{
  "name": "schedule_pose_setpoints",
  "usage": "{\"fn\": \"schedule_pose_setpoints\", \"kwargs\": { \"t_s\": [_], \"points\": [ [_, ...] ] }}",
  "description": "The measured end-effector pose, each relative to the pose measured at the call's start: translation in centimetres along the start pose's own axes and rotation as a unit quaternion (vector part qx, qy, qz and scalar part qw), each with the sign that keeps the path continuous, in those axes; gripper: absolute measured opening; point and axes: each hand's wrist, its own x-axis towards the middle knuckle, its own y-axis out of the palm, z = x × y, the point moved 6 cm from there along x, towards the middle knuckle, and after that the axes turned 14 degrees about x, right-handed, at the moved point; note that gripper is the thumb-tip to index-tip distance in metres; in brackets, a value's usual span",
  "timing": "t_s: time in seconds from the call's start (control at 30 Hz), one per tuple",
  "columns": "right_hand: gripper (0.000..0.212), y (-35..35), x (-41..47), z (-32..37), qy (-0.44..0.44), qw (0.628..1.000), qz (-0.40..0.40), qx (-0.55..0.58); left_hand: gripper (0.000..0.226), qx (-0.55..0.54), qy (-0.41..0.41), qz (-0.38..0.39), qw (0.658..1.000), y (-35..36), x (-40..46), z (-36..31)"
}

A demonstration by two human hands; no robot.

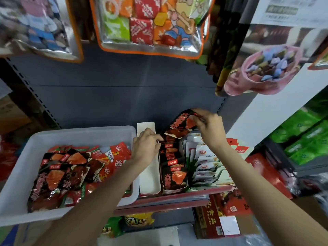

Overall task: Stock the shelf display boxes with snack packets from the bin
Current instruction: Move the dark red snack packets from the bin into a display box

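A white plastic bin (23, 167) on the left holds several black-and-red and red snack packets (58, 174). To its right on the shelf stands a black display box (174, 187) filled with matching black packets. My right hand (208, 128) grips the box's raised lid flap (181, 121) at the back. My left hand (146, 144) presses on the black packets at the rear of that box. An empty white box (149, 176) lies between bin and black box. A further box (205, 167) of white packets stands on the right.
Large snack bags (150, 23) hang overhead from the grey back panel. A pink bag (259, 71) hangs at right. Green packets (305, 135) fill the right-hand shelving. Red cartons (218, 221) and yellow bags (138, 219) sit below the shelf edge.
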Motion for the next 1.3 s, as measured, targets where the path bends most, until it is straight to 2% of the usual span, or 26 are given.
{"fn": "schedule_pose_setpoints", "kwargs": {
  "t_s": [0.23, 0.47, 0.6, 0.73, 0.93, 1.13, 1.3],
  "points": [
    [0.023, 2.3, 0.4, 0.2, -0.079, 0.993, 0.065, -0.061, 0.020, -0.009, 0.008, -0.021, 1.000, 0.2, -0.3, 0.1],
    [0.028, 6.3, 0.6, -1.9, -0.003, 0.977, 0.186, -0.108, 0.014, -0.020, -0.004, -0.041, 0.999, -0.4, 0.2, -0.3],
    [0.025, 6.7, 0.4, -1.9, 0.014, 0.978, 0.161, -0.130, 0.012, -0.028, -0.007, -0.035, 0.999, -0.3, 0.4, 0.0],
    [0.020, 7.6, 0.0, -2.9, 0.028, 0.957, 0.173, -0.230, 0.011, -0.002, 0.003, -0.033, 0.999, -0.7, 0.8, -0.5],
    [0.016, 6.8, -0.2, -2.4, 0.013, 0.979, 0.121, -0.163, 0.014, -0.014, 0.010, -0.053, 0.998, -1.2, 1.1, 0.0],
    [0.023, 8.4, -0.6, -3.5, 0.050, 0.943, 0.190, -0.268, 0.014, -0.025, 0.009, -0.028, 0.999, -0.5, 0.9, 0.0],
    [0.025, 9.6, -1.7, -1.3, 0.017, 0.953, 0.193, -0.231, 0.018, -0.054, -0.014, -0.049, 0.997, -1.4, -0.9, 2.6]
  ]
}}
